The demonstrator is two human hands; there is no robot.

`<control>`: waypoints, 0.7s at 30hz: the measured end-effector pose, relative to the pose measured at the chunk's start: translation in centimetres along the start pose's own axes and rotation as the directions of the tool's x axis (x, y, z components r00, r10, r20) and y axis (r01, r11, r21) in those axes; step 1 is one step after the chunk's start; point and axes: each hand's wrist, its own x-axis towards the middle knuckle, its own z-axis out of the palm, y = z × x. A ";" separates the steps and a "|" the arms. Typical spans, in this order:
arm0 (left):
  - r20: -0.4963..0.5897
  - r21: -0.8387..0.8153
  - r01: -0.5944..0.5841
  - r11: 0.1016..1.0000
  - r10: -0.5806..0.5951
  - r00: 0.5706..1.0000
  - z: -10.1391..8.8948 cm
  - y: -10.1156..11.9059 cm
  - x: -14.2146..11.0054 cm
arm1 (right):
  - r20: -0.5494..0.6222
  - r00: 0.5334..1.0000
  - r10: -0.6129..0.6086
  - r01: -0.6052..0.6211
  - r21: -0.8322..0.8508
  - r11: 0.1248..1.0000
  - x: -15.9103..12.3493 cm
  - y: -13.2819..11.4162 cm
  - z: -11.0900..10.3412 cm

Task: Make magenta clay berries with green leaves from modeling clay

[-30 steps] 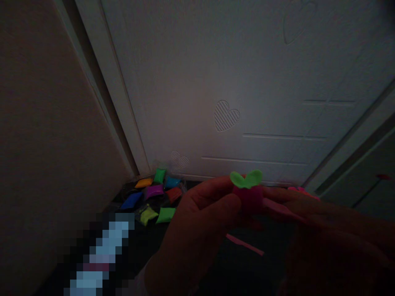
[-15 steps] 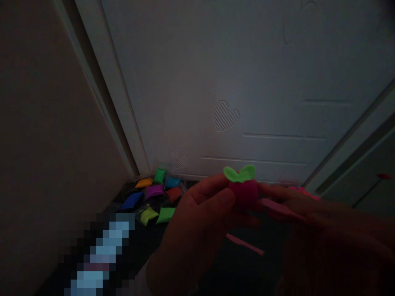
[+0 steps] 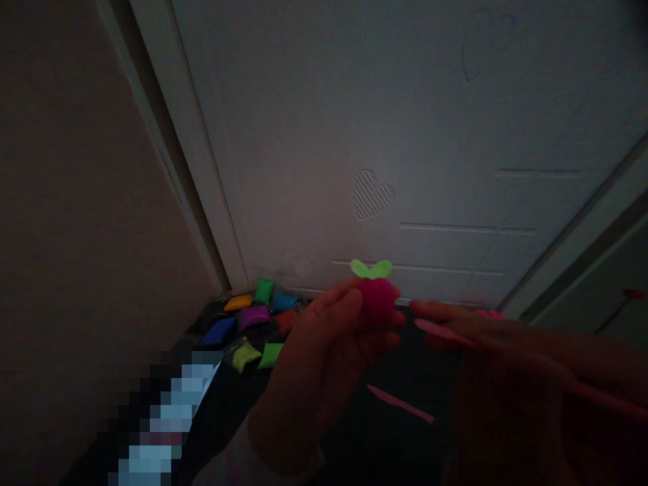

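Between the thumb and fingers of my left hand [image 3: 324,351] is a magenta clay ball [image 3: 379,300], topped by two light green clay leaves [image 3: 371,268]. My right hand [image 3: 511,358] is closed around a pink plastic clay tool [image 3: 443,331], whose flat tip points left toward the ball without touching it. A second pink clay tool [image 3: 401,403] lies on the dark surface below, between the two hands. Dim light hides much of the right hand's fingers.
Several packets of coloured clay [image 3: 254,316] lie at the left, by the foot of a white door panel [image 3: 304,135] with embossed hearts. A pixelated bright object [image 3: 162,425] is at lower left. Bright pink material [image 3: 489,314] shows behind my right hand.
My left hand has shifted left with the ball and turned it a little, so the leaves stand more upright. A gap has opened between the ball and the tool in my right hand.
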 end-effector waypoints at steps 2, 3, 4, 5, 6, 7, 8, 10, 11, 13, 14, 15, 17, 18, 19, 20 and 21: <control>-0.048 -0.043 -0.007 0.999 0.005 0.999 -0.4 0.2 0.6 | -0.062 0.997 0.043 -0.039 0.068 0.997 5.9 -3.8 3.0; -0.074 -0.064 -0.010 0.998 0.005 0.997 -0.6 0.3 0.9 | -0.097 0.995 0.020 -0.011 0.089 0.996 7.7 -5.1 3.9; -0.096 -0.083 -0.012 0.996 0.004 0.995 -0.8 0.4 1.2 | -0.139 0.990 0.011 0.003 0.098 0.995 8.8 -6.0 4.3; -0.115 -0.100 -0.014 0.995 0.002 0.993 -1.0 0.4 1.4 | -0.143 0.990 -0.002 0.017 0.102 0.995 9.2 -6.5 4.5; -0.129 -0.112 -0.017 0.994 0.002 0.992 -1.1 0.5 1.7 | -0.144 0.989 -0.015 0.029 0.099 0.995 9.2 -6.6 4.5; -0.139 -0.119 -0.019 0.993 0.003 0.990 -1.3 0.4 1.9 | -0.138 0.990 -0.025 0.037 0.086 0.996 8.9 -6.3 4.4; -0.146 -0.120 -0.018 0.993 0.000 0.989 -1.4 0.4 2.0 | -0.124 0.992 -0.040 0.049 0.066 0.997 8.4 -6.0 4.4; -0.155 -0.112 -0.011 0.994 -0.006 0.988 -1.5 0.2 2.2 | -0.095 0.991 -0.091 0.093 0.011 0.996 7.7 -5.0 4.5; -0.155 -0.105 -0.008 0.994 -0.009 0.988 -1.6 0.1 2.2 | -0.070 0.990 -0.123 0.122 -0.020 0.992 7.6 -4.6 4.6; -0.144 -0.095 -0.002 0.995 -0.011 0.990 -1.6 -0.1 2.2 | -0.005 0.981 -0.195 0.194 -0.046 0.980 7.6 -4.1 4.9; -0.138 -0.094 -0.003 0.996 -0.010 0.990 -1.5 -0.2 2.2 | 0.030 0.974 -0.225 0.226 -0.045 0.973 7.8 -4.0 5.1; -0.132 -0.095 -0.005 0.995 -0.008 0.991 -1.4 -0.3 2.1 | 0.059 0.967 -0.248 0.251 -0.044 0.967 8.0 -3.9 5.2; -0.123 -0.094 -0.013 0.995 0.002 0.992 -1.2 -0.4 1.9 | 0.090 0.955 -0.283 0.287 -0.038 0.957 8.2 -3.8 5.3; -0.116 -0.094 -0.020 0.995 0.009 0.993 -1.1 -0.5 1.8 | 0.088 0.952 -0.293 0.297 -0.035 0.954 8.3 -3.9 5.3; -0.106 -0.094 -0.025 0.995 0.015 0.994 -1.0 -0.6 1.7 | 0.079 0.952 -0.296 0.299 -0.031 0.954 8.3 -3.9 5.3; -0.090 -0.094 -0.025 0.995 0.017 0.996 -0.9 -0.6 1.6 | 0.063 0.954 -0.294 0.296 -0.019 0.955 8.3 -3.9 5.3; -0.075 -0.095 -0.022 0.995 0.015 0.997 -0.8 -0.7 1.4 | 0.047 0.956 -0.291 0.291 -0.002 0.957 8.2 -3.9 5.3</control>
